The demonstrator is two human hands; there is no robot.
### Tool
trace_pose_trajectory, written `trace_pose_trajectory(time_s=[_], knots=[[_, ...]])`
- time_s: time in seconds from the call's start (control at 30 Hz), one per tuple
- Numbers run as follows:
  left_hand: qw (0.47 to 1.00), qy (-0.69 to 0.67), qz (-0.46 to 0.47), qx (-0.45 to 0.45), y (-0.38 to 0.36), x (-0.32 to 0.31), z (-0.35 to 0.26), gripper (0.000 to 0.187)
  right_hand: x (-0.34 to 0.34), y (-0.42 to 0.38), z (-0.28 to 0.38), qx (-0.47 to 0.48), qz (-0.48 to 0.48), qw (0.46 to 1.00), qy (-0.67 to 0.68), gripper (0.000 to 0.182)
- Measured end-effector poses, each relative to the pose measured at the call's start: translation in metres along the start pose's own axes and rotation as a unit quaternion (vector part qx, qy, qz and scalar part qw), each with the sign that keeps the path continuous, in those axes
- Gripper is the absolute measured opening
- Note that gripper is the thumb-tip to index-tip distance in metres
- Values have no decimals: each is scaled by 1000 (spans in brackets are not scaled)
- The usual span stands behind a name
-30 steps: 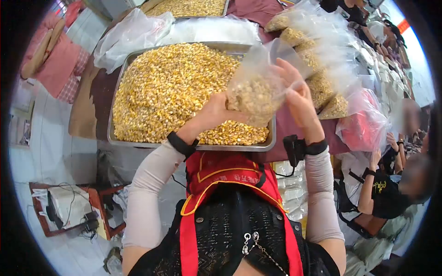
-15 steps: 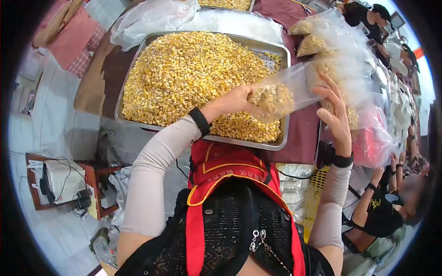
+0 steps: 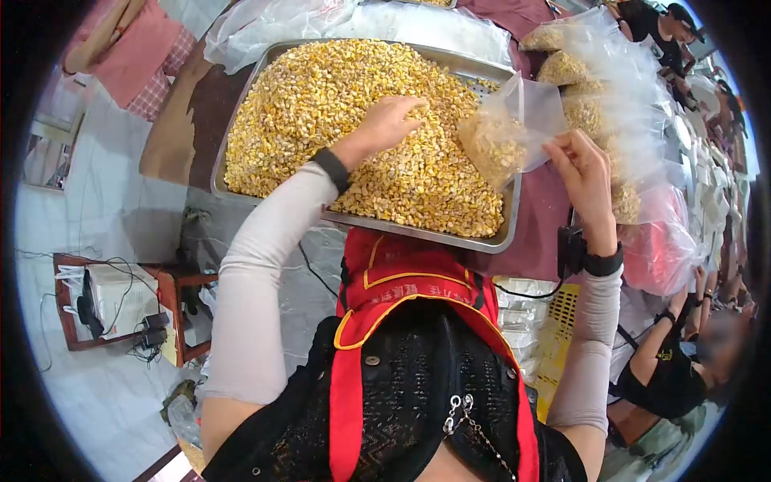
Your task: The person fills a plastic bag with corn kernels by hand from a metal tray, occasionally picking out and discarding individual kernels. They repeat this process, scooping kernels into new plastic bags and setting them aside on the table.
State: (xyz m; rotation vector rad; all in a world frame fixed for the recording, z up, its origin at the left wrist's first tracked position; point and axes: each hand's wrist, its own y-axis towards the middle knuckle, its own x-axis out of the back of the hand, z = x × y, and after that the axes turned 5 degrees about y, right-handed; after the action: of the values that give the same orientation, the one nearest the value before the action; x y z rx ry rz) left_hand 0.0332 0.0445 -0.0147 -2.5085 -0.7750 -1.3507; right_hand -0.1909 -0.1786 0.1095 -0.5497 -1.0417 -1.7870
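A large metal tray (image 3: 491,243) holds a heaped pile of yellow and cream kernels (image 3: 313,112) that look like corn. My left hand (image 3: 387,124) is over the middle of the pile, palm down, with its fingers and thumb apart. It touches or nearly touches the kernels. My right hand (image 3: 582,165) is closed in a pinch on the edge of a clear plastic bag (image 3: 546,108). Some kernels fill the bottom of this bag, which rests tilted on the right side of the pile.
Several filled clear bags (image 3: 584,112) stand in a row on the right. Loose plastic sheeting (image 3: 265,28) lies behind the tray. A pink bag (image 3: 649,249) is at the right, near other people. Another person in a pink top (image 3: 132,56) stands at the far left.
My left hand has let go of the bag's filled part and moved left over the pile. My right hand, spread before, now pinches the bag, which rests on the kernels.
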Motion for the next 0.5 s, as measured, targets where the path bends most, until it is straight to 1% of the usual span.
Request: trace_pose_trajectory(time_s=[0.07,0.1,0.17,0.33,0.4,0.43,0.47,0.5], knots=[[992,125,-1,-10,-19,-7,27,50,-4,2,-1,-34,-25,998,42,16],[992,125,2,-8,-26,-9,23,50,-6,3,0,-36,-23,998,44,16],[978,198,59,18,-39,-14,13,57,-8,8,2,-77,-23,995,58,17],[984,168,63,5,-20,-26,-4,58,-11,26,9,-54,-41,996,50,17],[975,209,80,7,-9,-33,-10,53,-11,34,14,-47,-52,997,43,18],[977,196,60,-60,-5,-34,-10,41,-12,38,16,-40,-60,996,56,17],[977,197,59,-60,-4,-36,-10,41,-12,41,17,-33,-69,995,69,17],[975,207,54,-62,-5,-35,-16,34,-11,42,18,-32,-69,995,68,17]])
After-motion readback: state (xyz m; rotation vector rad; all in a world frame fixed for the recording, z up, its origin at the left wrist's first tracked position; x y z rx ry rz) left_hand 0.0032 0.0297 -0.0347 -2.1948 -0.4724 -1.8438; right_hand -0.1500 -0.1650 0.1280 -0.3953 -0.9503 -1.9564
